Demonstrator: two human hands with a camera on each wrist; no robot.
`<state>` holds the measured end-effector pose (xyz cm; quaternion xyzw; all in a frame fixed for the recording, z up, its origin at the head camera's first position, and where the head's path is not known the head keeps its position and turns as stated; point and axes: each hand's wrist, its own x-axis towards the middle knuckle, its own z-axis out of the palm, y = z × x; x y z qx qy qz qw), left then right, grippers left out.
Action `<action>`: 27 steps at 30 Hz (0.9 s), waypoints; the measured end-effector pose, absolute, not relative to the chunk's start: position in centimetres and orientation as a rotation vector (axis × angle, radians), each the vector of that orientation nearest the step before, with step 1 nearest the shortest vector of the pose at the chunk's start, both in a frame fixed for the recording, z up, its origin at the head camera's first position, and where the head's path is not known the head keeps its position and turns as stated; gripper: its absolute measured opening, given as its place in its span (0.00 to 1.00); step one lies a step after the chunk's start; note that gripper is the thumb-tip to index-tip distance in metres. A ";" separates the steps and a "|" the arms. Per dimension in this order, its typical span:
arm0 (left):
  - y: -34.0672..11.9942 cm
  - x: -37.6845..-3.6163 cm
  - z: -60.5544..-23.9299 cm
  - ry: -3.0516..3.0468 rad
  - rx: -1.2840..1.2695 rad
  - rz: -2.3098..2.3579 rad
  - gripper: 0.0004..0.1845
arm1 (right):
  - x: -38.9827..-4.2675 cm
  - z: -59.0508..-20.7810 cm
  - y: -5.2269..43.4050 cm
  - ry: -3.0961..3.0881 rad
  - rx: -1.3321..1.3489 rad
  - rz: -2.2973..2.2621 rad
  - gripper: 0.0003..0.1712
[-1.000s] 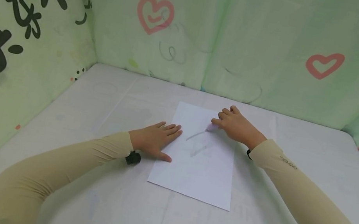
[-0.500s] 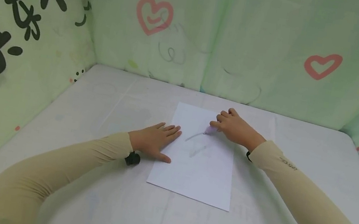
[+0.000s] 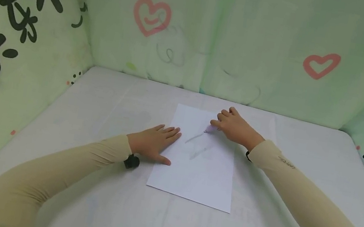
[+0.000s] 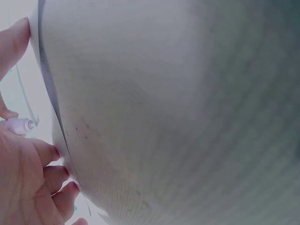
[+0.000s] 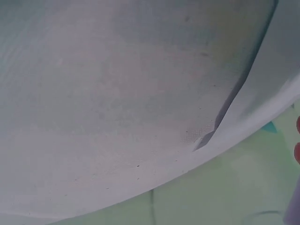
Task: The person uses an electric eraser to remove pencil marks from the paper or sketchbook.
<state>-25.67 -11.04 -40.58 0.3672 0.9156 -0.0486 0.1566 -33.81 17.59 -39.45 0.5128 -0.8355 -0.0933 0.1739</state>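
Paper sheet (image 3: 194,168) centre table | left hand (image 3: 153,143) flat, fingers straight, pinning sheet's 9 o'clock edge | right hand (image 3: 234,127) pinches pale purple marker (image 3: 209,129), tip on sheet toward 12 | judgement: keep left palm weighted, strokes light, so the sheet stays put.

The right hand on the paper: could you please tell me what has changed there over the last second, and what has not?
The right hand, gripping the pink marker, slid slightly left along the grey stroke on the sheet of paper; the marker's tip stays on the paper. The left hand remains flat on the sheet's left edge, and the sheet has not shifted on the table.
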 end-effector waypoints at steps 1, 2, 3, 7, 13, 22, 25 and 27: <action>-11.1 -25.7 -40.6 2.621 1.050 -0.142 0.52 | -33.8 -39.4 17.5 -2.365 1.460 -0.267 0.11; -11.1 -25.7 -40.5 2.621 1.049 -0.142 0.52 | -33.8 -39.3 17.5 -2.366 1.472 -0.270 0.11; -11.1 -25.7 -40.5 2.621 1.045 -0.151 0.52 | -33.9 -39.3 17.4 -2.367 1.486 -0.272 0.11; -11.2 -25.7 -40.4 2.620 1.040 -0.153 0.52 | -33.9 -39.2 17.3 -2.358 1.483 -0.275 0.11; -11.2 -25.7 -40.6 2.621 1.058 -0.146 0.52 | -33.9 -39.3 17.4 -2.369 1.494 -0.282 0.11; -11.2 -25.7 -40.6 2.620 1.043 -0.129 0.52 | -33.8 -39.2 17.3 -2.359 1.504 -0.252 0.12; -11.2 -25.7 -40.7 2.623 1.037 -0.144 0.52 | -33.9 -39.3 17.3 -2.352 1.499 -0.255 0.10; -11.2 -25.8 -40.8 2.625 1.046 -0.137 0.52 | -33.8 -39.4 17.4 -2.354 1.470 -0.251 0.10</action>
